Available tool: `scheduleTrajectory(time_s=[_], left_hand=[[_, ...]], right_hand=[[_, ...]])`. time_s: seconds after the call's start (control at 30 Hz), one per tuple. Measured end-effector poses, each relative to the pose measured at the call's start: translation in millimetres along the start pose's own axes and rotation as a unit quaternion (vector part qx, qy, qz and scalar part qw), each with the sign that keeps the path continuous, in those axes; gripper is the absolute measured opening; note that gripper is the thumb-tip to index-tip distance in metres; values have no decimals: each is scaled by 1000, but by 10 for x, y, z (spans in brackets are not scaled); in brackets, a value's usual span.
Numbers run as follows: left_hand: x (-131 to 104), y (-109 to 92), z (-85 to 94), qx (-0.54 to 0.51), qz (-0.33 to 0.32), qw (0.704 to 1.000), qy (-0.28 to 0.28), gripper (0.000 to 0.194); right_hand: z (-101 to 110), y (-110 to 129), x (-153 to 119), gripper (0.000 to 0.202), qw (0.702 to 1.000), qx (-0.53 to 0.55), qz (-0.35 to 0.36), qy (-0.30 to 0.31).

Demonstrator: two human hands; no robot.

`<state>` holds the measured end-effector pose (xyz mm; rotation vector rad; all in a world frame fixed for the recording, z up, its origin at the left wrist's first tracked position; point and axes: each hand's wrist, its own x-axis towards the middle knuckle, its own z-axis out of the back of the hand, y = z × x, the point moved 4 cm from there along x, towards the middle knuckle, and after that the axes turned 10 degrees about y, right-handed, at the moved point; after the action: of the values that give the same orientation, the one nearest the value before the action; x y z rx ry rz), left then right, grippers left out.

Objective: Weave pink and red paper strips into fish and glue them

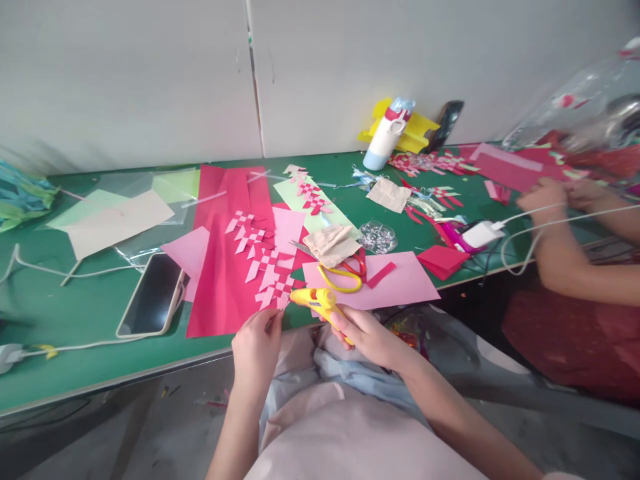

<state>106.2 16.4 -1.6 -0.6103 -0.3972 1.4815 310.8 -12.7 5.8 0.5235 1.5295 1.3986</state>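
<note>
My right hand (369,335) is wrapped round the grip of a yellow glue gun (316,298), its nozzle pointing left. Close to that nozzle, my left hand (256,341) is closed in a pinch on a small pink paper piece (283,302). Just beyond my fingers, several pink-and-red woven paper fish shapes (265,261) lie in a slanting row on a large red sheet (215,300). To the right, scissors (343,280) with yellow and red handles rest on a pink sheet (400,280), partly under a folded beige cloth (331,244).
A phone (153,293) lies at the left beside a white cable. A clear dish of small beads (378,237) stands right of the cloth. Farther back is a white-and-blue bottle (389,137). At the right, another person's hands (545,200) work near a white charger (483,233).
</note>
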Motion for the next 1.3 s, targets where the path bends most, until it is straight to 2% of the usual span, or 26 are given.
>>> scheduleTrajectory(time_s=[0.9, 1.3], left_hand=[[7, -17, 4, 9, -8, 1000, -5, 14], [6, -20, -7, 18, -15, 1000, -6, 14]], right_hand=[[-35, 31, 21, 40, 999, 35, 15, 1], [8, 72, -52, 38, 997, -73, -5, -30]])
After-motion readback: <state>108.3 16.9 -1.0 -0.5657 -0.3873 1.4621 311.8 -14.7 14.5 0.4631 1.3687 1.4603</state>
